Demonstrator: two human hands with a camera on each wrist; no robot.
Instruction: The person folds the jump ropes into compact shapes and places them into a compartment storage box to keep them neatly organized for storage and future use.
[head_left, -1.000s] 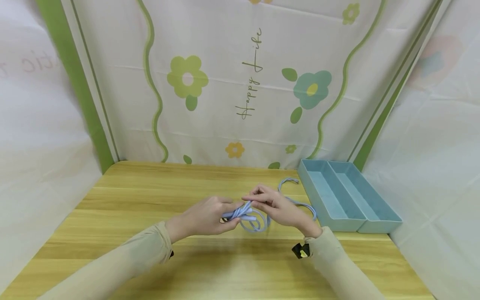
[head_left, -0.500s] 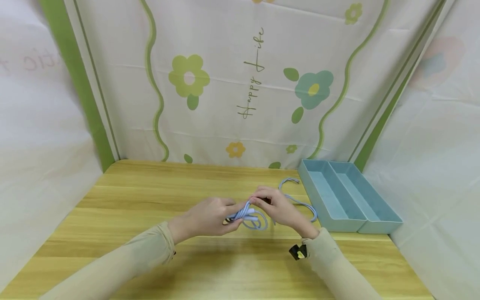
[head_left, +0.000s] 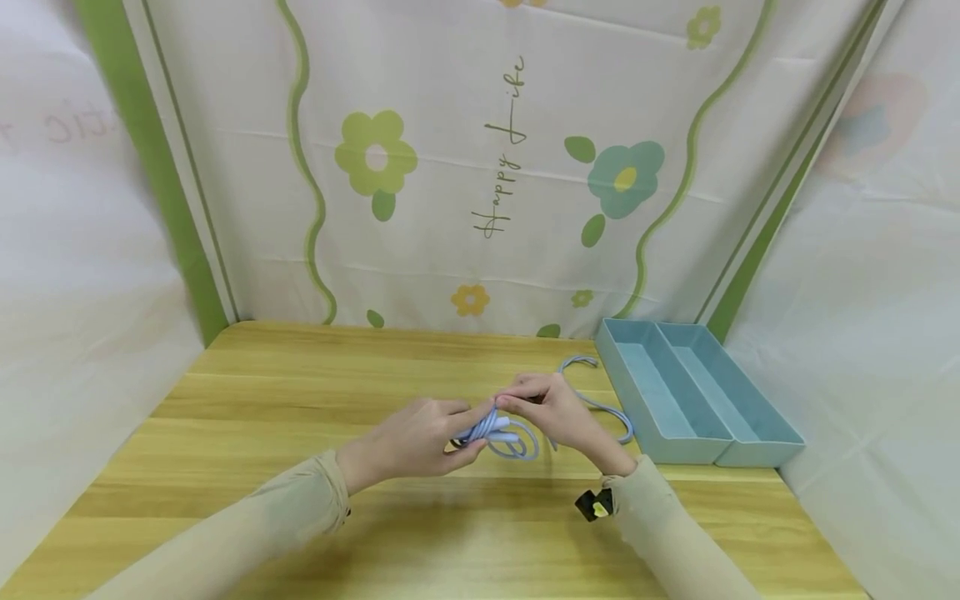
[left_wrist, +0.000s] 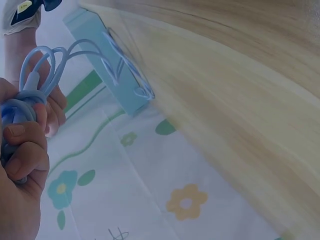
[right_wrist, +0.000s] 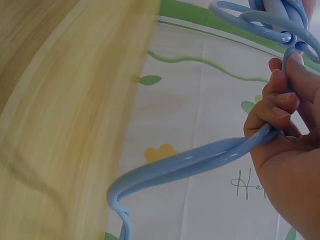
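Observation:
My left hand (head_left: 420, 437) holds a light-blue jump rope (head_left: 486, 427) in a bundle, with two handle ends (head_left: 504, 437) poking out to the right and several turns of cord wound around them. Loops of the cord hang beside these ends. Close against the bundle, my right hand (head_left: 551, 410) pinches the cord between thumb and fingers. In the right wrist view a doubled length of cord (right_wrist: 175, 162) runs out from under the curled fingers. The rope's tail (head_left: 600, 406) trails over the table toward the back right. My left palm hides part of the bundle.
A blue tray (head_left: 686, 392) with two long compartments stands at the right rear of the wooden table (head_left: 300, 367). Printed white curtains (head_left: 450, 275) hang along the back and both sides.
The right hand shifts slightly right, and its fingers go from extended to curled around the cord. The left hand stays nearly in place with the bundle.

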